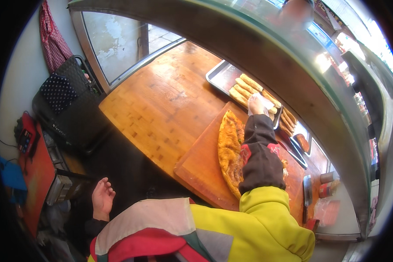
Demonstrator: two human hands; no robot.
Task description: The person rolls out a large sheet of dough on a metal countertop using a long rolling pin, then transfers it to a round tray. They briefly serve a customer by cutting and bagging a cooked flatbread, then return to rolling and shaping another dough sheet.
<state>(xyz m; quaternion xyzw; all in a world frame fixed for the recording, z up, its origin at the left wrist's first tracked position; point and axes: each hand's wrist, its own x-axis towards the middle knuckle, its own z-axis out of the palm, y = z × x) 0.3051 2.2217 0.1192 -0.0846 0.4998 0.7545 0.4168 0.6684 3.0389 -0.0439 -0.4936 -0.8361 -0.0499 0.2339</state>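
My right hand [256, 105] reaches out over a metal tray [217, 75] at the far side of the table, its fingers closed on a thin white plastic bag [271, 100]. The bag lies against long golden bread sticks [244, 88] in the tray; whether a stick is gripped through it is hidden. Under my right forearm, a large browned flatbread [229, 150] with a cut edge rests on a wooden cutting board [196, 163], partly covered by the sleeve. Down at the left, my left hand [103, 196] hangs beside my body, fingers loosely curled, apart and holding nothing.
A cleaver [308, 192] lies at the board's right. Beyond are darker sticks [287, 121] and a small tray with a brown piece [302, 142]. A glass-fronted frame [292, 65] arches over the table. A black chair [70, 109] and red-topped stand [37, 183] are left.
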